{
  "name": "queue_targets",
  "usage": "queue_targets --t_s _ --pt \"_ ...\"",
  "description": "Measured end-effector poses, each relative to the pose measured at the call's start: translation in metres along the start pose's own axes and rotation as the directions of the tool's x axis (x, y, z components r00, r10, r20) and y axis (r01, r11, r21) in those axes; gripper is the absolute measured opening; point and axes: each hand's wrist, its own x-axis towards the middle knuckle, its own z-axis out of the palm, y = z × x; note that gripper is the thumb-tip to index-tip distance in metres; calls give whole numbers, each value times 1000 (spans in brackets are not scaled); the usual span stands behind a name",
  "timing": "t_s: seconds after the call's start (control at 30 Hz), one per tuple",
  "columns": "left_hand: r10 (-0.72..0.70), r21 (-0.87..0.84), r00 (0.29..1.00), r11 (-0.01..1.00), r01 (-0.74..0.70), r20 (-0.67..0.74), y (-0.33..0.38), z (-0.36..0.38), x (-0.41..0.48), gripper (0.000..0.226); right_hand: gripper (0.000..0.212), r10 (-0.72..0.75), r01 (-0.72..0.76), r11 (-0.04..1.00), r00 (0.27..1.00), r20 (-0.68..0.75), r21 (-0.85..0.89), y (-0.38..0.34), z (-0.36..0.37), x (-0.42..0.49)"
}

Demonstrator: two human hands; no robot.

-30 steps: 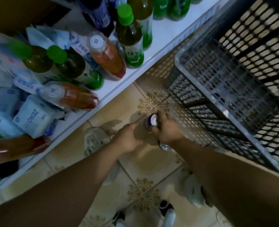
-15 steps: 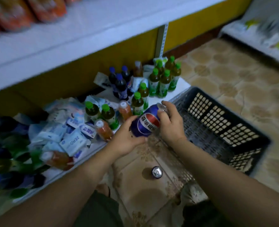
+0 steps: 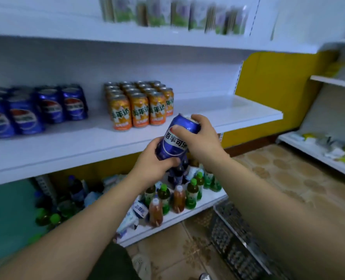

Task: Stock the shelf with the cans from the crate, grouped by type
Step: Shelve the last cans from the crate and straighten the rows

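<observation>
Having just lifted it off the floor, I'm gripping the blue can (image 3: 176, 142) in my left hand (image 3: 154, 162) and right hand (image 3: 201, 138), blue cans (image 3: 32, 112) up-left on the shelf (image 3: 86, 142), so shelving is next.

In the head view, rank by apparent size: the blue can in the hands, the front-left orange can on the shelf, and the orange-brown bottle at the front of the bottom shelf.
1. blue can, though it is nearest the camera.
2. and 3. front-left orange can and orange-brown bottle look alike; no ranking.
</observation>
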Motion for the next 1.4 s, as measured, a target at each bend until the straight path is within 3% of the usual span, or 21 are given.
queue_targets --t_s 0.27,0.47,0.63,0.9,1.1,1.4 --pt "6 149 997 989 7 -83 23 -83 -30 57 70 -128 128 992 982 138 12 -54 58 -14" --pt "-88 330 989 936 123 -121 4 -156 -36 69 69 -139 131 990 960 244 48 -76 118 -4" --pt "-154 640 957 716 278 -244 -19 -240 -44 68 71 -123 114 992 936 331 45 -89 179 7" --pt "-254 847 892 300 440 -373 -58 -332 -32 71 70 -119 142 990 900 420 -23 -89 256 32" --pt "-252 858 865 174 482 -435 -82 -336 -16 76 68 -121 161 986 878 462 -47 -77 294 54" --pt "-189 867 879 168 469 -439 -95 -338 -15 76 67 -188 238 969 879 438 -63 -63 343 93"
